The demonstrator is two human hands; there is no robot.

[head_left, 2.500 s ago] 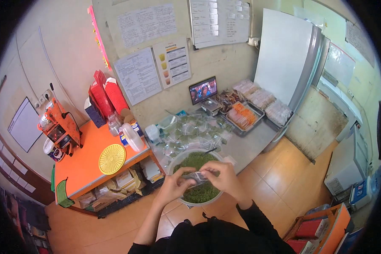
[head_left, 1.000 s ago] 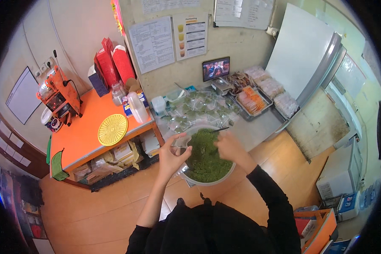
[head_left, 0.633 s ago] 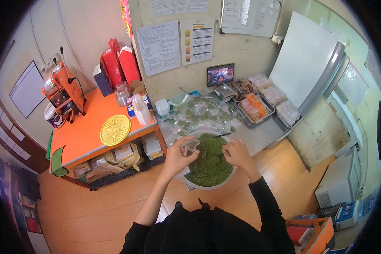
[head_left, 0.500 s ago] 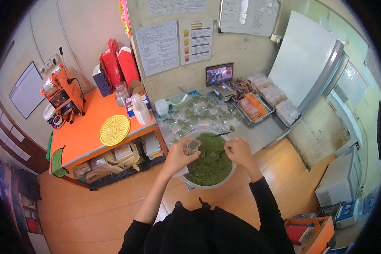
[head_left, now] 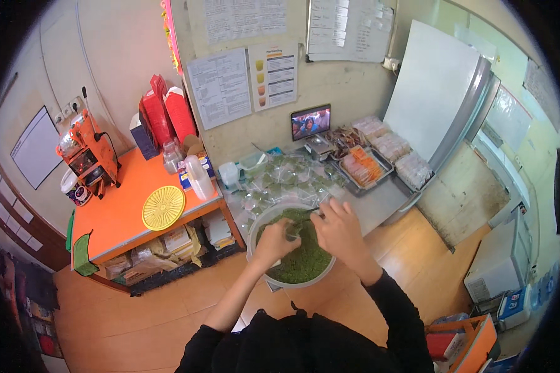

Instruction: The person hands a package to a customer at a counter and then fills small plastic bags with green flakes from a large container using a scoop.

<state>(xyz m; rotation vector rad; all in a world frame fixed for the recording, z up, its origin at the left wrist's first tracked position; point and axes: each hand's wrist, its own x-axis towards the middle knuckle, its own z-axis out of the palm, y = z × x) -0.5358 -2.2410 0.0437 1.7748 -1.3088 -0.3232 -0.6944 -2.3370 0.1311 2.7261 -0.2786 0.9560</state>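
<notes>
A round, pale plastic tub (head_left: 253, 235) stands in front of me with loose, finely chopped green stuff (head_left: 305, 264) in it. Over its left half, my left hand (head_left: 275, 241) is curled around a small clear plastic bag (head_left: 292, 232), its mouth held open. My right hand (head_left: 339, 230) is just to the right, above the tub, fingers pinched on what looks like a thin dark-handled utensil; its working end is mostly hidden. Behind the tub lie many small clear packets (head_left: 280, 177) of green filling, spread over the metal table.
Trays of orange (head_left: 362, 166) and pale packed food (head_left: 412, 169) sit back right beside a white fridge (head_left: 435, 93). A small screen (head_left: 310, 122) stands by the wall. Left is an orange table (head_left: 115, 202) with a yellow lid (head_left: 163, 207), clear cups (head_left: 198, 177) and a sealing machine (head_left: 88, 152).
My right hand has come in over the tub, closer to my left hand and the bag. The whole view has shifted slightly, with the tub appearing a little lower and further left.
</notes>
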